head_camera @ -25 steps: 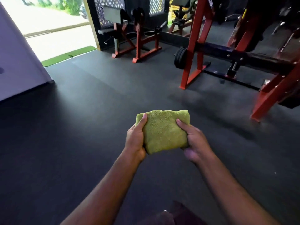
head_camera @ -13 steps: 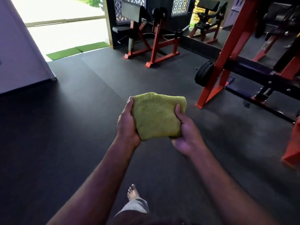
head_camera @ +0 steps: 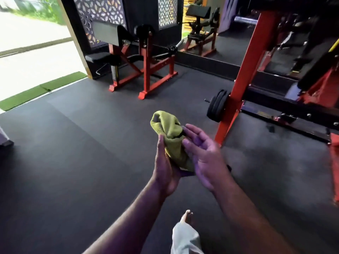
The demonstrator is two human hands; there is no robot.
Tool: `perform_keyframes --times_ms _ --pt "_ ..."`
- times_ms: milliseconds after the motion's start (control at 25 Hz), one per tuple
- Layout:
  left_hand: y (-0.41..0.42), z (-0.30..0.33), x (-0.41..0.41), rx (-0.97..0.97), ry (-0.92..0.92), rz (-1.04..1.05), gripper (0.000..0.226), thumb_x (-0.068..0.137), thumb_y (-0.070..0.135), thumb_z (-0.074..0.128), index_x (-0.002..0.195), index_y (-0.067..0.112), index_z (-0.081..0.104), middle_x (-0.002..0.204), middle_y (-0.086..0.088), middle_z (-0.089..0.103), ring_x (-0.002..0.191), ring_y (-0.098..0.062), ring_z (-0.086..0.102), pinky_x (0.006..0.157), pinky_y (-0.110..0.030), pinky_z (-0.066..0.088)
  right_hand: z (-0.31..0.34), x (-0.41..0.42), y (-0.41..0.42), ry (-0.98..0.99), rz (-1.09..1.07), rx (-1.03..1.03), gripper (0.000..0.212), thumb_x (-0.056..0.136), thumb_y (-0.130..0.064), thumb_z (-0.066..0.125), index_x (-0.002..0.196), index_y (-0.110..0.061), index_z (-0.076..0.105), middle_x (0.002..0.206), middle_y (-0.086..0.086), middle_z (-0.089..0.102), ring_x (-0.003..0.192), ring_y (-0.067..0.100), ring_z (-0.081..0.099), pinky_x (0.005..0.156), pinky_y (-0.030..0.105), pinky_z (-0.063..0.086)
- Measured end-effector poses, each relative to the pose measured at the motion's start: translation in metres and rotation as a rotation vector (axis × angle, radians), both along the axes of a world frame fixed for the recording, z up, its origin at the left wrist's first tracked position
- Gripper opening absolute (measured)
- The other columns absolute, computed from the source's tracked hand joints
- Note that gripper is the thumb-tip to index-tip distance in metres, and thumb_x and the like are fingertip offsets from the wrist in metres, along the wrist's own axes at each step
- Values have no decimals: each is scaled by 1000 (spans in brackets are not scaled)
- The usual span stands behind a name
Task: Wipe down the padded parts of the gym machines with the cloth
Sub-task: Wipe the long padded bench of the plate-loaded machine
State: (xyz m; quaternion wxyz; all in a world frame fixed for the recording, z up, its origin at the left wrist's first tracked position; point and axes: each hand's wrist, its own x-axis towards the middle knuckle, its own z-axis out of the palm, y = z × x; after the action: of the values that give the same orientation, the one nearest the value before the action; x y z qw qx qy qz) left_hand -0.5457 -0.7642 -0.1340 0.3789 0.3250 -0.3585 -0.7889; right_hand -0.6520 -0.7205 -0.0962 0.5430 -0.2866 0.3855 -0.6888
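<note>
Left hand (head_camera: 166, 167): fingers curled around the lower part of the yellow-green cloth (head_camera: 169, 138), thumb laid up along its left side; the cloth is bunched and stands up out of the grip at mid-frame, above the floor. Right hand (head_camera: 203, 154): palm up, fingers spread and loose, fingertips touching the cloth's right side without closing on it.

Clearance: bare dark rubber floor (head_camera: 73, 153) lies open to the left and ahead of the hands; on the right, a red upright (head_camera: 240, 74) of a large machine stands near the right hand, with black weight plates (head_camera: 217, 105) at its foot and a low black rail (head_camera: 293, 118) running rightward.

Further ahead, well apart from the hands: a red-framed bench (head_camera: 145, 70) carrying a black angled pad (head_camera: 108, 34) and a black seat pad (head_camera: 99, 57); behind it a perforated screen wall (head_camera: 102, 10); a mirror (head_camera: 211, 24) to its right.

A green mat (head_camera: 36, 90) edges the bright doorway at left; a bare foot (head_camera: 187, 218) shows below the forearms.
</note>
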Motion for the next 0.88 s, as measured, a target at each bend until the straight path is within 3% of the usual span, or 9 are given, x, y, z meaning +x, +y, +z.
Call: perform_keyframes --times_ms 80,240,360,440,520,600,720,800,880 --pt "-67 -6 -25 29 124 12 89 83 81 27 144 22 53 142 -10 61 132 -33 55 111 -69 32 -3 -33 -69 184 119 -57 66 84 20 58 141 -10 46 146 4 54 131 19 56 108 33 46" --pt "-208 1 -75 28 433 109 96 83 72 52 148 2 43 148 -25 46 140 -39 40 123 -57 20 2 -111 -206 416 92 -53 62 82 29 56 133 -7 52 138 4 60 117 27 66 103 35 51" --pt "-307 14 -112 36 543 53 97 85 73 46 151 3 38 148 -23 43 141 -37 35 124 -52 20 11 -149 -316 559 157 -77 61 83 22 62 132 -13 53 135 2 61 115 22 67 98 28 53" --pt "-374 9 -130 44 577 -14 104 80 74 56 153 3 34 153 -22 41 144 -37 34 123 -52 23 8 -164 -381 724 83 -127 64 83 3 73 138 -21 51 143 3 52 121 17 62 103 29 50" --pt "-443 -1 -152 15 514 -89 109 73 67 74 153 4 36 154 -21 43 142 -36 41 117 -52 36 -5 -178 -447 1004 -134 -224 63 82 -14 78 138 -20 51 150 4 40 131 15 51 107 28 46" --pt "-504 -6 -173 -46 340 -86 90 74 46 85 145 4 48 140 -19 59 129 -31 57 100 -44 53 -17 -189 -506 1176 -373 -289 48 84 -19 76 128 -12 58 140 8 43 130 18 47 105 34 46" --pt "-628 -9 -213 -122 86 -61 50 86 24 71 133 10 62 123 -12 69 112 -26 67 85 -35 59 -36 -216 -621 1284 -522 -268 35 87 -19 72 117 -4 64 130 11 51 124 14 47 105 37 42" --pt "-709 2 -236 -76 59 -133 47 89 34 64 131 13 64 127 -12 68 116 -25 66 95 -37 56 -37 -236 -693 1301 -395 -154 59 84 -40 73 130 -7 57 137 4 51 130 7 45 112 24 36" --pt "-782 21 -257 -56 32 -259 60 91 56 55 134 15 62 118 -4 73 107 -19 70 91 -36 55 -27 -259 -755 1235 -315 44 77 74 -56 76 135 -17 51 124 -14 58 116 -8 51 98 3 35"
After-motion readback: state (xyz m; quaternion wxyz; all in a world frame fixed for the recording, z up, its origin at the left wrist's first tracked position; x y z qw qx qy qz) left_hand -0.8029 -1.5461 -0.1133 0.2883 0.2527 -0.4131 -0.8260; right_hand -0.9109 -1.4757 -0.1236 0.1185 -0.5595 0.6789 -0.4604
